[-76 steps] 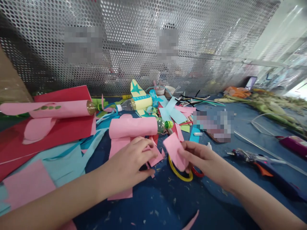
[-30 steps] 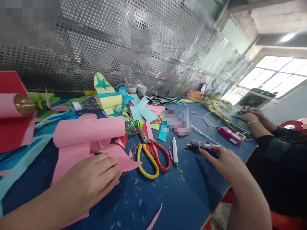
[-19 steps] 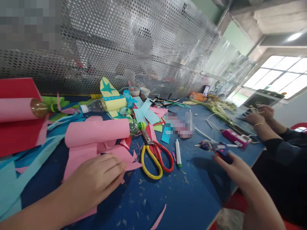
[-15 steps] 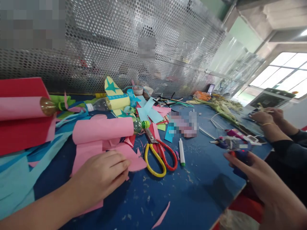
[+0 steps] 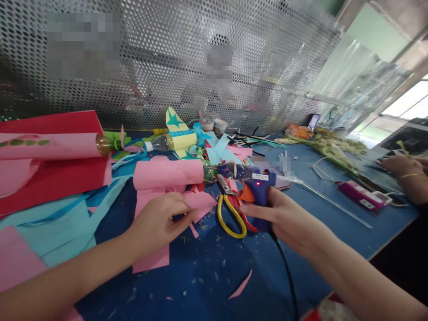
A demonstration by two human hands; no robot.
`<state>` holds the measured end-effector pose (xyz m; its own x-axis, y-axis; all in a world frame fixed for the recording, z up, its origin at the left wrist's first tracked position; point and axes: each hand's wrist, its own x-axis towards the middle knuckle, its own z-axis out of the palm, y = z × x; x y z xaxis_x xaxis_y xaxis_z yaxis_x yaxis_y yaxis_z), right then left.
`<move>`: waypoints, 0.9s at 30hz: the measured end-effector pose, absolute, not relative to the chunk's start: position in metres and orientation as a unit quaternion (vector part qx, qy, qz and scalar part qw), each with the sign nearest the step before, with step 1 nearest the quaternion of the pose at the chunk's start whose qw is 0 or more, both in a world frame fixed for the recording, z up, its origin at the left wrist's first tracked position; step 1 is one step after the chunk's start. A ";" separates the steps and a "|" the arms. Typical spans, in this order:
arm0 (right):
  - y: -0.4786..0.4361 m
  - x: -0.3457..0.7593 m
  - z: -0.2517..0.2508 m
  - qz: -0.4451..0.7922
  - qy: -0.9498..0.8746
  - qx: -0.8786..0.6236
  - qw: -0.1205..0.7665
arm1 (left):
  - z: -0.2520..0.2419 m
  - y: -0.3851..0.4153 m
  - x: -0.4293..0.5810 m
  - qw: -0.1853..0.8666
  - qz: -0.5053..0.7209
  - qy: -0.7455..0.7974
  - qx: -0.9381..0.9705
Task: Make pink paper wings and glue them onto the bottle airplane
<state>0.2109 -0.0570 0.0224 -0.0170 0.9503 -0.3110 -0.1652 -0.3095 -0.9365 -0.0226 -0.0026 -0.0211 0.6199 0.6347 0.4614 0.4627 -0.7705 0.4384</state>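
My right hand (image 5: 284, 214) is wrapped round the handle of a blue glue gun (image 5: 259, 189), with a finger by its orange trigger and a red light glowing on its side. The gun's nozzle points left, near the neck of a bottle wrapped in pink paper (image 5: 169, 172). My left hand (image 5: 169, 216) is closed in a pinch at a cut piece of pink paper (image 5: 202, 203), just in front of that bottle; its fingertips partly hide the grip. Scissors with one yellow and one red handle (image 5: 232, 218) lie beneath the gun.
A clear bottle with a yellow paper band (image 5: 183, 140) and a pink-wrapped bottle (image 5: 67, 146) on red card (image 5: 60, 176) lie behind and left. Blue crepe paper (image 5: 63, 218) spreads at left. A purple power strip (image 5: 361, 195) and a co-worker's hands (image 5: 397, 165) are at right.
My right hand has brought the glue gun left from the table's right edge to above the scissors. My left hand stays at the pink paper. The view has shifted.
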 end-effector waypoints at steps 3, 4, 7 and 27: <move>-0.043 0.196 0.019 0.596 -0.400 -0.524 0.459 | -0.018 -0.003 -0.022 0.115 0.323 0.303 0.889; -0.039 0.194 0.019 0.593 -0.413 -0.523 0.451 | -0.017 -0.004 -0.022 0.115 0.329 0.307 0.886; -0.037 0.195 0.019 0.575 -0.462 -0.521 0.429 | -0.015 -0.006 -0.021 0.146 0.334 0.339 0.867; -0.096 0.218 0.009 0.303 -0.718 -0.607 0.155 | -0.023 -0.005 -0.018 0.168 0.281 0.348 0.878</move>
